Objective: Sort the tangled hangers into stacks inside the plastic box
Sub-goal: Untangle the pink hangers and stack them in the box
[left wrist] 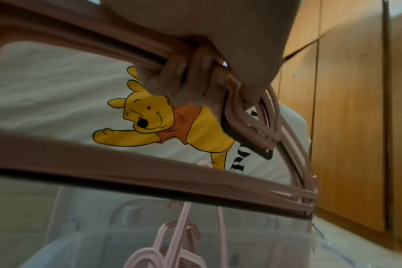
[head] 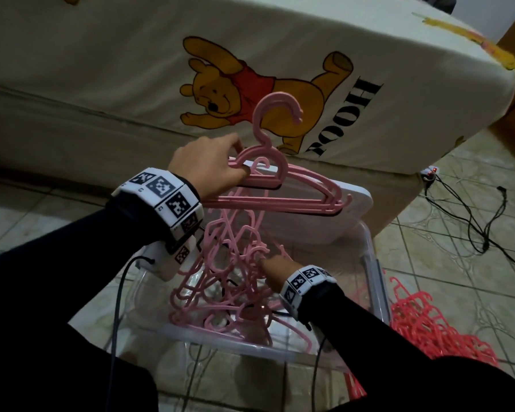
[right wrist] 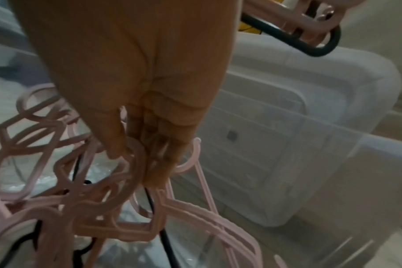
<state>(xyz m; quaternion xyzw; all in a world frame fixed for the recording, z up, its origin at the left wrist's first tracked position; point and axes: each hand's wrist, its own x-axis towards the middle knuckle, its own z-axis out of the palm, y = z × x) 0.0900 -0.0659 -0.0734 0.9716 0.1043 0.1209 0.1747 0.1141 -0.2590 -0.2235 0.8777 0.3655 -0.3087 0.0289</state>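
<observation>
My left hand [head: 220,168] grips a neat bunch of pink hangers [head: 283,188] by their necks and holds it above the clear plastic box [head: 250,349]. In the left wrist view its fingers [left wrist: 184,81] curl round the necks, with one black hanger [left wrist: 241,141] in the bunch. A tangle of pink hangers [head: 226,281] dangles from the bunch into the box. My right hand [head: 272,267] reaches into the tangle. In the right wrist view its thumb and fingertips [right wrist: 158,163] pinch a pink hanger hook [right wrist: 135,154]. Black hangers [right wrist: 165,241] lie among the pink ones.
The box's white lid [head: 339,209] leans behind it against a bed with a Pooh sheet [head: 250,93]. A heap of red hangers [head: 422,328] lies on the tiled floor right of the box. Black cables [head: 473,227] trail across the floor further right. Wooden wardrobe doors [left wrist: 347,127] stand beyond the bed.
</observation>
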